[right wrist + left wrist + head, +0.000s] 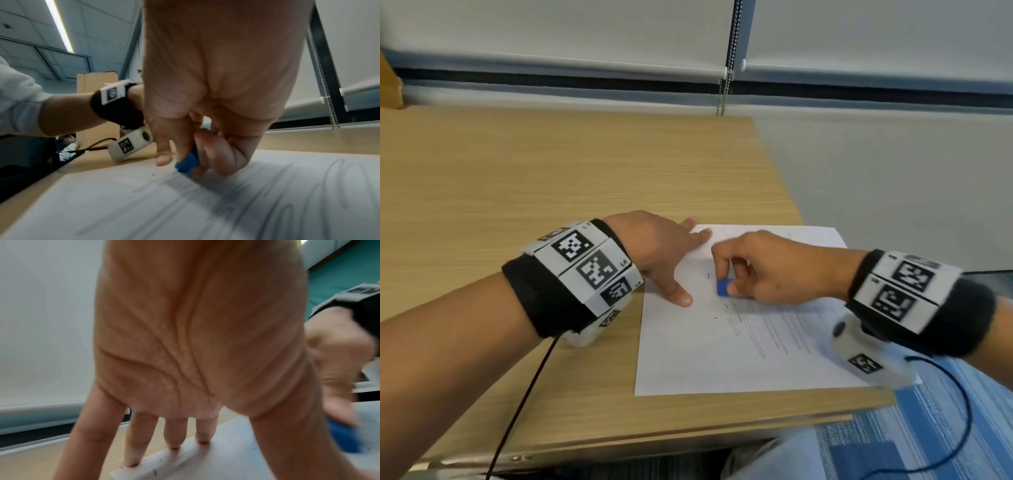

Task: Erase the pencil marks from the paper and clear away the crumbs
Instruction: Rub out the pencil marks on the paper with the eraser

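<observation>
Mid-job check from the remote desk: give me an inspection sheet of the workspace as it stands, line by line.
Surface: wooden desk, light grain.
Job's things: white paper lies flat near the desk's right edge; pencil marks remain on it; blue eraser is on the sheet; dark crumbs dot the paper by the left fingertips.
Clutter: nothing seen.
Grippers: left hand presses the paper with spread, straight fingers; right hand pinches the eraser.
Cables: black cable runs from the left wristband over the desk's front edge; another black cable loops from the right wrist unit.
Surroundings: roller blinds with bead chain behind the desk.
</observation>
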Demonstrator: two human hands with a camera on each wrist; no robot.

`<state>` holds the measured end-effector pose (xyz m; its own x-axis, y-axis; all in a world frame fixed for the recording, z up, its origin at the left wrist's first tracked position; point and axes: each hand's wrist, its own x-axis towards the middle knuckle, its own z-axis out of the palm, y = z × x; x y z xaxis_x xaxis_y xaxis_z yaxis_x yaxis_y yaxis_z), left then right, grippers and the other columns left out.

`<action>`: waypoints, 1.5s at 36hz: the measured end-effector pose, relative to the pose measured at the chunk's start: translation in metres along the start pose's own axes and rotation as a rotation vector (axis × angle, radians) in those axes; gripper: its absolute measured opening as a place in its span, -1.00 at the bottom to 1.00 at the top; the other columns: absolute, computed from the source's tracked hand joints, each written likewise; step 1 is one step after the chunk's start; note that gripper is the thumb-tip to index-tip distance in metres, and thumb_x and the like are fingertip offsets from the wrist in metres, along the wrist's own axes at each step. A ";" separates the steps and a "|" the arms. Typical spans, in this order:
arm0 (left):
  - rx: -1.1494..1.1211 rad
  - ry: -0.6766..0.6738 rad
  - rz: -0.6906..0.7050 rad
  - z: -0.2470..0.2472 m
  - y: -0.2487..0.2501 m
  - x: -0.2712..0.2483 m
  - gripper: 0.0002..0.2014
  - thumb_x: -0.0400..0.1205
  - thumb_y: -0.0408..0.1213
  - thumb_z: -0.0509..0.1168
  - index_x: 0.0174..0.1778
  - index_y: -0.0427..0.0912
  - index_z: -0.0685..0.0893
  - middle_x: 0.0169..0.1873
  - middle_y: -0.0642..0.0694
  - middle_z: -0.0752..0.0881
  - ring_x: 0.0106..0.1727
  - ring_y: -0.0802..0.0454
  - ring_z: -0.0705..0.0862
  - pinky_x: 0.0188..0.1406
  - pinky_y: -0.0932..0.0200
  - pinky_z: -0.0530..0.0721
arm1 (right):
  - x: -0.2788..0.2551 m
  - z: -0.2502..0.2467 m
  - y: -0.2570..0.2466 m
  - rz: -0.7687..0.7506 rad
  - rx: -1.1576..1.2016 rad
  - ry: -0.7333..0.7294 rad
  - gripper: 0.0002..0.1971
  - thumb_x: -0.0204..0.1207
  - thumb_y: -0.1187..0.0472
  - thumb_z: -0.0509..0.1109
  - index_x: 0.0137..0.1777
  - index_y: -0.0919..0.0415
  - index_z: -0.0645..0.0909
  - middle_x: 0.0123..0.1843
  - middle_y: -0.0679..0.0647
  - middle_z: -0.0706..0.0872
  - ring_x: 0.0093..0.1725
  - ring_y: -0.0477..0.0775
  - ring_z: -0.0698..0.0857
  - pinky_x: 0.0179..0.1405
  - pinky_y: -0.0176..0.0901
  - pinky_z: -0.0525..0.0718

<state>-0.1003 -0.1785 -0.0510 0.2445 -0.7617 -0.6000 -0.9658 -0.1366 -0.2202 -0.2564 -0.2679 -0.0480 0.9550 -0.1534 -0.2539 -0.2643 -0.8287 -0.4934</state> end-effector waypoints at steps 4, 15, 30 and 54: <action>0.006 -0.010 -0.002 0.000 0.001 0.001 0.16 0.46 0.34 0.34 0.65 0.11 -0.41 0.66 0.06 -0.38 0.66 -0.13 0.21 0.39 -0.13 0.50 | 0.000 -0.001 -0.002 -0.004 -0.036 -0.056 -0.98 0.51 0.18 0.44 -0.12 0.06 0.65 -0.39 -0.04 0.58 -0.42 -0.14 0.50 -0.37 -0.27 0.52; 0.001 -0.015 0.001 -0.001 0.002 -0.002 0.15 0.48 0.34 0.33 0.65 0.09 -0.42 0.67 0.05 -0.37 0.67 -0.13 0.20 0.44 -0.13 0.45 | -0.005 0.000 -0.001 -0.014 -0.007 -0.108 -0.92 0.50 0.21 0.44 -0.16 0.00 0.63 -0.38 0.06 0.60 -0.40 -0.08 0.51 -0.31 -0.15 0.58; -0.002 -0.019 -0.002 -0.002 0.001 -0.002 0.16 0.46 0.34 0.34 0.64 0.11 -0.44 0.66 0.06 -0.40 0.68 -0.15 0.14 0.44 -0.18 0.46 | -0.009 -0.001 0.003 0.056 0.073 -0.006 -0.92 0.53 0.26 0.41 -0.14 0.06 0.63 -0.33 0.25 0.71 -0.51 0.07 0.62 -0.44 -0.01 0.73; -0.063 0.198 0.193 0.016 0.023 -0.035 0.22 0.36 0.49 0.30 0.72 -0.12 -0.14 0.72 -0.02 -0.16 0.70 0.04 0.05 0.57 0.02 0.32 | -0.020 0.005 0.004 0.085 -0.079 0.068 -0.95 0.52 0.12 0.44 -0.15 -0.02 0.63 -0.33 -0.14 0.67 -0.41 -0.17 0.60 -0.43 -0.43 0.49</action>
<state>-0.1297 -0.1451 -0.0471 0.0400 -0.8854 -0.4630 -0.9978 -0.0112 -0.0648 -0.2768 -0.2653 -0.0489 0.9372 -0.2587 -0.2340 -0.3359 -0.8503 -0.4052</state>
